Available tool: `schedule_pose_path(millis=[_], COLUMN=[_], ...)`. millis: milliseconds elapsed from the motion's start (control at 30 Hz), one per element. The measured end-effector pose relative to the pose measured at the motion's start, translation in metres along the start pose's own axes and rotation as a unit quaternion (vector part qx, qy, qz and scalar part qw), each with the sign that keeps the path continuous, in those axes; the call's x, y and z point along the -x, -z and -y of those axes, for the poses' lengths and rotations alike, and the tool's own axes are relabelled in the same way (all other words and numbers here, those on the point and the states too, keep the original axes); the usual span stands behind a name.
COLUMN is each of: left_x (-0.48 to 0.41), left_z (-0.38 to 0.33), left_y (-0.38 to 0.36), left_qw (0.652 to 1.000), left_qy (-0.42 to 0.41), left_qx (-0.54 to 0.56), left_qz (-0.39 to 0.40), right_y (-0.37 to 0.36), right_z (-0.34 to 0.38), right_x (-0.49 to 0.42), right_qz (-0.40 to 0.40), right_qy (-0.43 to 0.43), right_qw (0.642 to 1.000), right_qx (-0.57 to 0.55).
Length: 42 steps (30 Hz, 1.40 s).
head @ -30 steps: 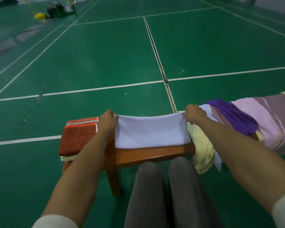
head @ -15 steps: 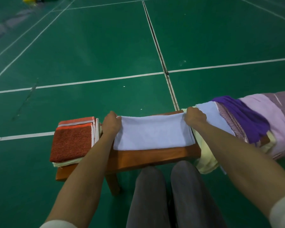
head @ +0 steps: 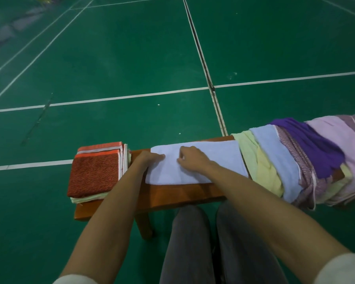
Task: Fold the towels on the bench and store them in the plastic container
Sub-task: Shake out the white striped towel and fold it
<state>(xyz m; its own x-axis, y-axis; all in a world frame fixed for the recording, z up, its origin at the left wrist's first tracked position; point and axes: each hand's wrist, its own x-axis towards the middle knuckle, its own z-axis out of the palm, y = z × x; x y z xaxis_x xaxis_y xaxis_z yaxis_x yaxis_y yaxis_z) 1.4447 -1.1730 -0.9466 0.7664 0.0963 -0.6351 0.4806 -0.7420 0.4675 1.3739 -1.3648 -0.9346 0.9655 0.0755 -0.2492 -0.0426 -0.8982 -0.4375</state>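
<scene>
Both hands lie on the pale blue towel (head: 211, 160), which is spread folded along the wooden bench (head: 172, 196). Left hand (head: 151, 159) rests flat at the towel's left end, fingers straight; right hand (head: 193, 158) presses near the middle, fingers loosely bent (whether they pinch cloth I cannot tell). Just left sits a folded stack — red towel (head: 93, 175) on top. Unfolded towels (head: 295, 160) drape the bench's right side — yellow, blue, purple, pink.
</scene>
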Motion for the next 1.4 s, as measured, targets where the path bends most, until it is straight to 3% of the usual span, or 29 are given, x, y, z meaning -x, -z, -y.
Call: schedule_pose_path(millis=[200,300,433,533,633,800,967,1133,1400], left_x=[-0.004,0.002,0.008,0.009,0.014,0.024,0.05,0.067,0.096], left_z=[0.006,0.0,-0.003,-0.003,-0.009,-0.029,-0.062,-0.094,-0.127], left_y=[-0.003,-0.003,-0.005,-0.006,-0.008,-0.011,-0.027,-0.052,-0.105], left_qw=[0.99,0.988,0.984,0.982,0.974,0.968,0.952,0.941,0.939], left_qy=[-0.044,-0.042,-0.025,-0.013,-0.057,-0.136,-0.208,-0.269,-0.284], left_qx=[0.121,0.143,0.175,0.19,0.212,0.146,0.061,0.005,-0.025], left_qz=[-0.056,-0.034,-0.007,-0.003,-0.047,-0.154,-0.218,-0.206,-0.192], right_y=[-0.036,-0.043,-0.06,-0.06,-0.047,-0.028,-0.013,0.001,0.022], right_z=[0.059,0.079,0.089,0.094,0.087,0.07,0.052,0.018,-0.056], right_x=[0.014,0.025,0.021,0.017,0.018,0.031,0.04,0.052,0.072], right_qz=[0.044,0.048,-0.015,-0.061,-0.085,-0.123,-0.148,-0.126,-0.036], right_qy=[0.014,0.014,-0.01,-0.064,-0.045,-0.008,-0.035,-0.051,-0.149], right_qw=[0.997,0.999,0.995,0.996,0.995,0.992,0.985,0.982,0.975], right_qx=[-0.064,-0.005,0.093,0.008,-0.008,-0.026,-0.078,-0.13,-0.163])
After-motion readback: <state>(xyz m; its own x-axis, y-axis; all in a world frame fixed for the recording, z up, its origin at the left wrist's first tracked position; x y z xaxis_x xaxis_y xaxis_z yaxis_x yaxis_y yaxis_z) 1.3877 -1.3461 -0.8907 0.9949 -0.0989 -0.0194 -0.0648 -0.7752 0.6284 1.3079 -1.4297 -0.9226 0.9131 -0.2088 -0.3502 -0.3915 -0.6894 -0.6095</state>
